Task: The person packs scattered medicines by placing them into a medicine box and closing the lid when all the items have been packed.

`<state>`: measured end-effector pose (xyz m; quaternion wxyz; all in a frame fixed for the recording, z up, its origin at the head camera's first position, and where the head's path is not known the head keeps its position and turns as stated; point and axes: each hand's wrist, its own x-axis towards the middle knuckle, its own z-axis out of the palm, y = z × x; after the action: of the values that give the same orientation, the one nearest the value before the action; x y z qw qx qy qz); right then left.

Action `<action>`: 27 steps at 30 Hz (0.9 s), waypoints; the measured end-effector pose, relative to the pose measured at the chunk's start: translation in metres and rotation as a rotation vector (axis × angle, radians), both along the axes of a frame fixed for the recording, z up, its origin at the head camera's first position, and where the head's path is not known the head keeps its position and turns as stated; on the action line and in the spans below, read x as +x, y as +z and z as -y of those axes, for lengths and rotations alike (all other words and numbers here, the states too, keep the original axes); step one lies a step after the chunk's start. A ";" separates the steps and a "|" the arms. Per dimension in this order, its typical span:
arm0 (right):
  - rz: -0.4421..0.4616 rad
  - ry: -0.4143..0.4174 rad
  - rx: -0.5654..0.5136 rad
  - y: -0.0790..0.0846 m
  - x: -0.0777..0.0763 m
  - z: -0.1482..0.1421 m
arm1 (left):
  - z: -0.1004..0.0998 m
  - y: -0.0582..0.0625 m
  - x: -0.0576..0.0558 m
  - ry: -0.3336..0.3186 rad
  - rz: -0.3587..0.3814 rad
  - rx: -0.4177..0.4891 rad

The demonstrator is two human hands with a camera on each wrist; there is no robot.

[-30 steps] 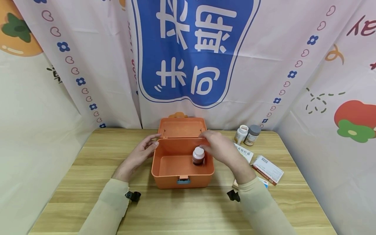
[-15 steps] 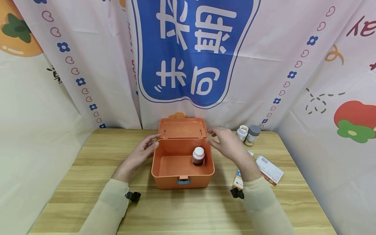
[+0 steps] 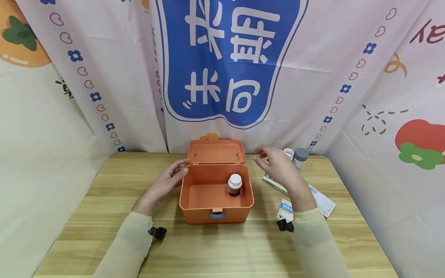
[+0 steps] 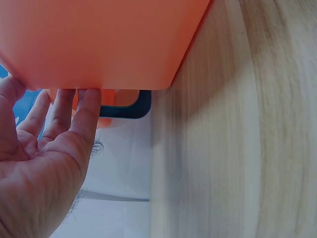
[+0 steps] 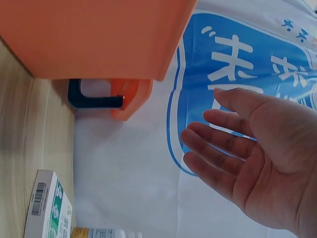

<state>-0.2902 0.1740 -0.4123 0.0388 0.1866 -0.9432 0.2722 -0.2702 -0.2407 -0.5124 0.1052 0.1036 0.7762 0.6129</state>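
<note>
An orange box (image 3: 198,215) with its lid (image 3: 217,151) tipped back stands mid-table. Inside, near its right wall, is a white-capped pill bottle (image 3: 235,184). My left hand (image 3: 169,180) rests at the box's back left corner; in the left wrist view its fingers (image 4: 89,106) touch the box wall. To the right of the box, my right hand (image 3: 278,165) hangs in the air with loosely bent fingers, holding nothing. In the right wrist view, its palm (image 5: 267,158) faces the camera, apart from the box. A green and white medicine box (image 5: 47,208) lies below it.
A grey-capped bottle (image 3: 301,155) and a white-capped bottle (image 3: 288,153) stand at the back right, partly behind my right hand. A white medicine carton (image 3: 323,200) and a blue and orange one (image 3: 285,210) lie by my right forearm. A printed curtain (image 3: 139,96) hangs behind the table.
My right hand has drawn away from the bottle and the box's right rim, moving right towards the cartons and bottles. The left hand and the pill bottle have stayed in place.
</note>
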 end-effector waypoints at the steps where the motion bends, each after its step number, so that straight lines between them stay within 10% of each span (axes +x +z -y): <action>1: 0.012 -0.006 -0.006 0.000 -0.001 -0.002 | 0.000 0.000 0.000 0.000 -0.001 0.000; 27: 0.058 -0.137 -0.109 -0.003 -0.017 -0.054 | 0.000 0.001 0.000 0.004 -0.010 -0.015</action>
<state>-0.3072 0.2279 -0.4156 0.0404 0.1113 -0.9382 0.3252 -0.2697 -0.2408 -0.5115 0.1010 0.1042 0.7814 0.6069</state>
